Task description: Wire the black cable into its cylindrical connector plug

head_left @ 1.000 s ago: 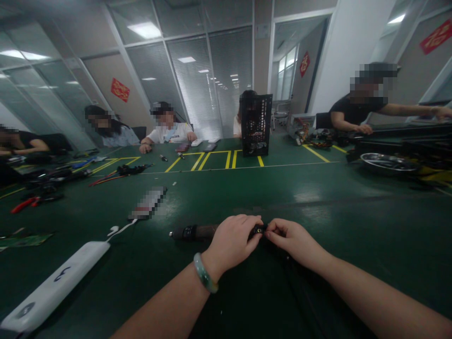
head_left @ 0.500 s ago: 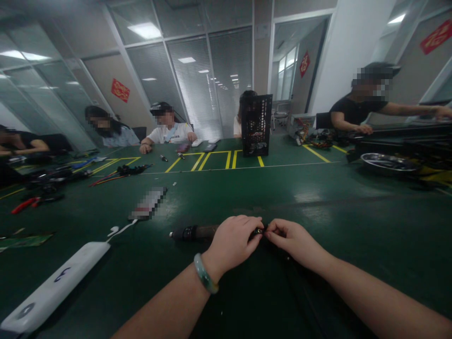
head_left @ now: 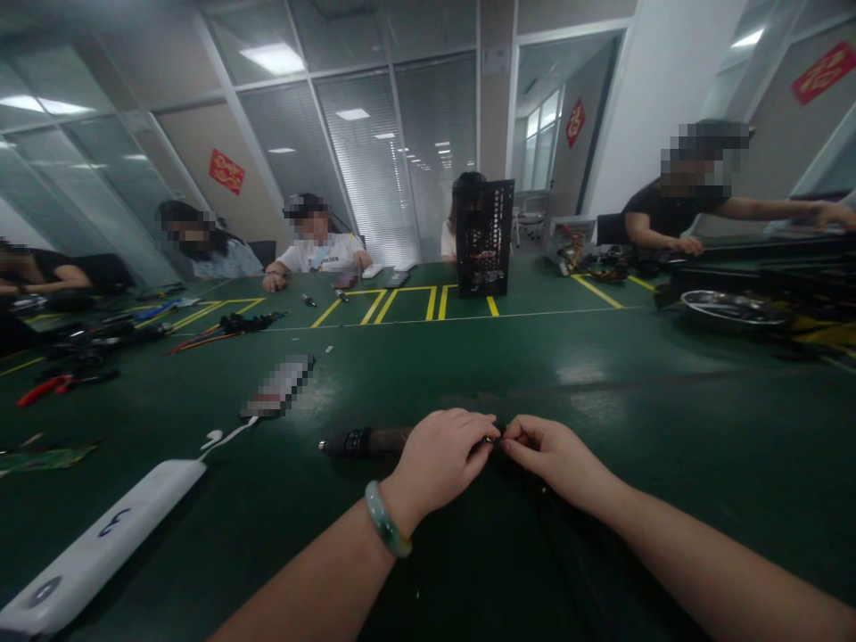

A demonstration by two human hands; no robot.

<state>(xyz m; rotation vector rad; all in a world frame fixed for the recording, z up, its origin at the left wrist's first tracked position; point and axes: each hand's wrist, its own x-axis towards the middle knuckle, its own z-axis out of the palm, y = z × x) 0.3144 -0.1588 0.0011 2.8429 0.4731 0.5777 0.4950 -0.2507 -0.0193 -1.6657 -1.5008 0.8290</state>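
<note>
An electric screwdriver (head_left: 354, 442) lies across the green tabletop, its metal tip pointing left. My left hand (head_left: 445, 459), with a jade-like bangle on its wrist, is closed around its rear part and hides much of the body. A small brass-coloured part shows at the left fingertips. Just to the right, my right hand (head_left: 552, 455) is closed in a pinch on the end of a dark cable, close against the screwdriver's rear. The fingers hide most of this end. Below the right wrist, the dark cable (head_left: 558, 544) runs faintly towards me.
A white power strip (head_left: 107, 544) and a phone (head_left: 277, 388) lie to my left, with red-handled pliers (head_left: 44, 390) and cables beyond. A black computer case (head_left: 482, 239) stands across the table. At right is a metal bowl (head_left: 732, 308). Several people sit around the table.
The brass-coloured part between my fingertips shows slightly less than before. Both hands stay in nearly the same place, and the view has shifted a little.
</note>
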